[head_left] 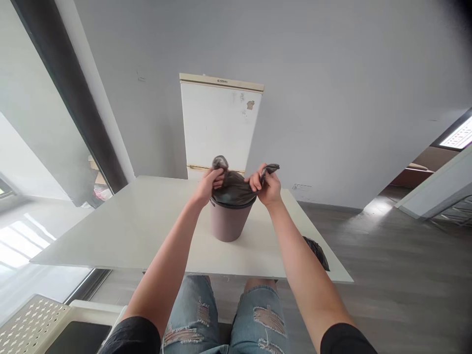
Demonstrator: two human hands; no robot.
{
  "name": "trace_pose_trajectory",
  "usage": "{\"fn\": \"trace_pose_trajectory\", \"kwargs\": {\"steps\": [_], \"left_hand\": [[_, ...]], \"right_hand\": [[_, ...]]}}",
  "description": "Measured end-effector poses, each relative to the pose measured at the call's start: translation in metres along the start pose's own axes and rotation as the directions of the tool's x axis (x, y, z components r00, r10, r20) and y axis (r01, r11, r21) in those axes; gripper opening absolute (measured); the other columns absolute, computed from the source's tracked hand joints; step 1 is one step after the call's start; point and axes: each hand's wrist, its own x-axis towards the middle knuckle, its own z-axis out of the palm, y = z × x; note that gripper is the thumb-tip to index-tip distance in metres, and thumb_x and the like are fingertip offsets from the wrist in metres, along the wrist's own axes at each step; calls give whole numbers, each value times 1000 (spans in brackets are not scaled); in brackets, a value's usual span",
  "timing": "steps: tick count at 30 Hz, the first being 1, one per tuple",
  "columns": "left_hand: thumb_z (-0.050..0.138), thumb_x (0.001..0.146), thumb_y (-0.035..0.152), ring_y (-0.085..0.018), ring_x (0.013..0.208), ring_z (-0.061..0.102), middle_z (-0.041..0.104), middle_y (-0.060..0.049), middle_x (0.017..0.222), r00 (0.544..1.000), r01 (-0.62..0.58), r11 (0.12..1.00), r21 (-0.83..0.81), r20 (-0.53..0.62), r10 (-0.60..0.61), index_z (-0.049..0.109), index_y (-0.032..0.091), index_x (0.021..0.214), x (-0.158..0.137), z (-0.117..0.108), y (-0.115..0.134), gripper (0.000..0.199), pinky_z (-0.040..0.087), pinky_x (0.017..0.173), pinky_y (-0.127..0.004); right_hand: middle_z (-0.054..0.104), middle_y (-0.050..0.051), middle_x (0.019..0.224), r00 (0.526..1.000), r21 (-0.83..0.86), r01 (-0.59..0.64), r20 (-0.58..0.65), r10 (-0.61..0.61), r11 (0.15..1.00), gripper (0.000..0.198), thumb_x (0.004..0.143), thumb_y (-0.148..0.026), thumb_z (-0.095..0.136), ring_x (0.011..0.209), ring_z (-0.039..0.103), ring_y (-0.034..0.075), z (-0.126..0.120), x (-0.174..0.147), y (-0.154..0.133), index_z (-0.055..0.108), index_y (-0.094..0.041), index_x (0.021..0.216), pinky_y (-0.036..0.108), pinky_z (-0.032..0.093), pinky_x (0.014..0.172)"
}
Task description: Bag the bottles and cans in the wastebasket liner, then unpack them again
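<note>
A bin (228, 227) is found standing upright on the tabletop (158, 221), between the near and far edges and somewhat closer to the right edge than to the left. Its mauve wall is topped by a dark rim (236, 205). A dark, thin bag (238, 189) is seen at the mouth of the bin, drawn up above the rim and spread between the two hands; how far it is sunk inside cannot be told.

The left hand (211, 185) is closed around the bag at the left of the rim, a bunched end being left protruding above the fist. The right hand (268, 188) is likewise clenched on the bag at the right, with a twisted end pushed out past the thumb. Whether the rim is touched by either hand cannot be established.

A piece of black plastic (317, 251) is noted by the right edge, toward the near right corner, partly covered by the right forearm. Beyond the far edge, a white fridge (221, 120) is placed before a grey wall (332, 98); worn patches are observed on its door.
</note>
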Motion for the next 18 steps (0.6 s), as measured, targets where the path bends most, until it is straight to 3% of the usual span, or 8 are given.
{"fn": "trace_pose_trajectory", "kwargs": {"steps": [2,4,8,12,14,16,18], "left_hand": [[63,97,41,-11,57,43,46,1,70,994,38,997,63,96,-44,59,18,82,-3,10,1,28,39,52,-25],[56,100,42,-13,63,47,48,-1,72,992,-6,990,139,125,-11,59,18,80,-6,14,1,31,43,58,-27],[63,99,43,-11,63,46,51,0,72,989,-147,951,273,49,139,62,18,85,-8,11,-3,28,39,57,-25],[77,88,44,-11,58,52,66,-3,78,982,-150,947,283,-69,176,70,17,105,-7,13,-10,32,38,52,-24],[78,86,41,-13,59,57,69,-5,77,979,-151,925,349,-77,188,75,16,100,-8,17,-13,28,39,50,-25],[78,84,34,-18,70,66,73,-10,86,973,-190,872,451,-29,227,78,16,88,-10,22,-13,18,44,52,-26],[78,81,26,-21,83,72,77,-14,105,970,-230,815,532,58,236,80,17,83,-11,27,-12,9,49,56,-26]], "right_hand": [[27,-9,54,986,-5,-133,104,133,991,31,91,-50,69,46,25,11,7,5,-4,53,-25,80,28,34,51],[28,-7,60,957,-26,-250,146,251,968,23,87,-45,67,50,21,10,11,9,-5,58,-23,85,25,22,49],[31,-6,65,969,-121,-246,-10,246,962,23,77,-34,73,55,23,9,9,12,3,64,-20,92,25,16,52],[36,-6,59,964,-268,-264,-89,249,927,30,83,-49,70,53,24,10,8,15,12,60,-21,82,26,17,52],[37,-6,57,959,-387,-282,-79,273,878,32,85,-52,67,53,29,11,12,18,14,58,-22,80,26,21,52],[45,-4,58,967,-561,-221,-20,254,797,25,85,-44,67,58,40,13,16,20,13,59,-22,78,27,31,55],[57,-1,65,961,-720,-91,117,249,688,15,83,-32,66,67,52,16,20,22,13,61,-21,74,28,41,62]]}}
